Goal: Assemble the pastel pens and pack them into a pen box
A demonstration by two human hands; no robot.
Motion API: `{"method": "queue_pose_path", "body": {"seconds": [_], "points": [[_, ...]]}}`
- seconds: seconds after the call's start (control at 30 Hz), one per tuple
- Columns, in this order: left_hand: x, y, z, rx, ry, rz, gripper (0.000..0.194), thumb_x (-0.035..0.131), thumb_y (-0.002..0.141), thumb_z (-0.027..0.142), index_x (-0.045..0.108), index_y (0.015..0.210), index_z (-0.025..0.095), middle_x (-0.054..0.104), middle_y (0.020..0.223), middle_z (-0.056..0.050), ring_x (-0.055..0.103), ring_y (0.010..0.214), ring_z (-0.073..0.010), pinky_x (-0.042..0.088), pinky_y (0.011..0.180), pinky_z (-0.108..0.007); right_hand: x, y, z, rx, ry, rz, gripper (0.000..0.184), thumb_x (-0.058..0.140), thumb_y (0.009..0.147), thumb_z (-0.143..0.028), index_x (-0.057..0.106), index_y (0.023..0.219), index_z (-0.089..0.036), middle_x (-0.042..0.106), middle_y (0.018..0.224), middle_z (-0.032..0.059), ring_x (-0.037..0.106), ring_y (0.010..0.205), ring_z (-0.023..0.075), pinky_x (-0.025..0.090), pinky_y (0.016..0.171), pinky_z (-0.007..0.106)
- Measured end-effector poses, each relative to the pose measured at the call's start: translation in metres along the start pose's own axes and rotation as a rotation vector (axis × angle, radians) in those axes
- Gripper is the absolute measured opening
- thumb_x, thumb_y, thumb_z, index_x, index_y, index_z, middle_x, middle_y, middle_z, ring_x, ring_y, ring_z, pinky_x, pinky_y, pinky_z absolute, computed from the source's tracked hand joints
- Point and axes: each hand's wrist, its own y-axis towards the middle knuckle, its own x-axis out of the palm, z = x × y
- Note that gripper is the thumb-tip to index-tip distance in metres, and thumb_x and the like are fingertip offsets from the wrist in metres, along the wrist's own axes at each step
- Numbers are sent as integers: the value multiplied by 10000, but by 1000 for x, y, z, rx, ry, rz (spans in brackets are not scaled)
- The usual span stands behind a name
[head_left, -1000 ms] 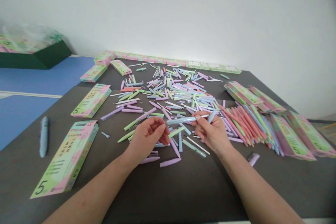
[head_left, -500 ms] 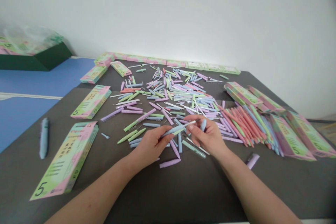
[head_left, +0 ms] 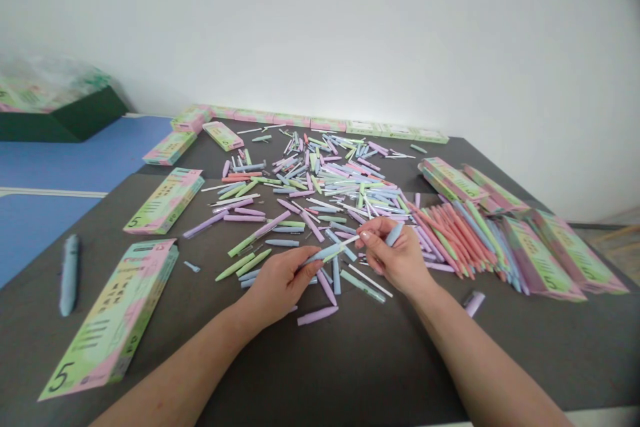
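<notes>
My left hand [head_left: 283,283] is closed around a light blue pen barrel [head_left: 324,253], held slanting above the table. A white refill [head_left: 349,241] sticks out of the barrel's upper right end. At that end, the thumb and forefinger of my right hand [head_left: 400,259] pinch the refill's tip. A second light blue barrel piece [head_left: 394,234], with a tapered end, is tucked between the fingers of the same hand. Under and beyond both hands lies a loose spread of pen parts [head_left: 345,190] in purple, green, blue and white.
Pink-and-green pen boxes [head_left: 110,320] line the left side, and more boxes [head_left: 327,125] run along the wall. To the right lie a heap of coral barrels [head_left: 453,237] and further boxes [head_left: 543,257]. A blue pen [head_left: 69,275] rests at far left, near a dark green bin [head_left: 65,120].
My left hand has closed on the blue barrel, which my right hand held earlier. My right fingers have shifted to the white refill's end. The view has turned slightly.
</notes>
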Motion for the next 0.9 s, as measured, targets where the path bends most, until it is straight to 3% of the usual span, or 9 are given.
{"method": "queue_pose_path", "body": {"seconds": [0.27, 0.47, 0.53, 0.6, 0.7, 0.8, 0.9], "points": [[-3, 2, 4, -27, 9, -22, 299, 396, 936, 352, 616, 1036, 175, 675, 793, -28, 597, 694, -160, 439, 653, -250, 5, 2, -4, 19, -8, 27, 257, 679, 762, -395, 592, 777, -153, 608, 630, -17, 391, 290, 24, 210, 275, 164], [-10, 3, 6, -86, -24, 12, 299, 398, 931, 362, 607, 1052, 185, 679, 790, -15, 613, 687, -163, 453, 628, -246, -4, 18, -14, -3, -81, 25, 314, 611, 802, -453, 638, 942, -173, 512, 603, -52, 362, 325, 32, 238, 300, 178], [-11, 2, 6, -114, -18, 14, 302, 386, 935, 362, 605, 1040, 183, 671, 747, -11, 611, 663, -163, 457, 614, -246, -21, 35, -20, -17, -150, 85, 302, 606, 800, -448, 652, 902, -167, 469, 571, -58, 341, 338, 36, 252, 314, 183], [-11, 0, 6, -112, -11, 19, 303, 393, 933, 370, 601, 1054, 185, 672, 738, -13, 612, 650, -165, 470, 618, -252, -47, 59, -24, -19, -271, 230, 302, 579, 801, -441, 654, 854, -153, 454, 545, -58, 322, 343, 44, 270, 326, 191], [-9, -4, 5, -86, -17, 21, 308, 413, 927, 374, 604, 1072, 180, 690, 789, -32, 630, 680, -169, 489, 627, -247, -96, 104, -27, 80, -792, 425, 349, 426, 867, -364, 675, 939, -130, 577, 626, 2, 397, 394, 66, 351, 392, 199], [-7, -6, 5, -39, -26, 25, 273, 432, 923, 359, 610, 1060, 204, 705, 812, -27, 651, 696, -164, 509, 630, -229, -140, 143, -22, 175, -961, 432, 286, 502, 773, -184, 712, 945, -94, 658, 696, 60, 504, 488, 100, 404, 478, 212], [-8, -7, 6, -4, 0, 85, 214, 470, 901, 339, 609, 1041, 255, 707, 738, 10, 655, 614, -154, 518, 578, -205, -165, 169, -10, 227, -1093, 391, 304, 530, 715, -108, 737, 938, -99, 701, 744, 85, 592, 604, 153, 444, 575, 242]]}}
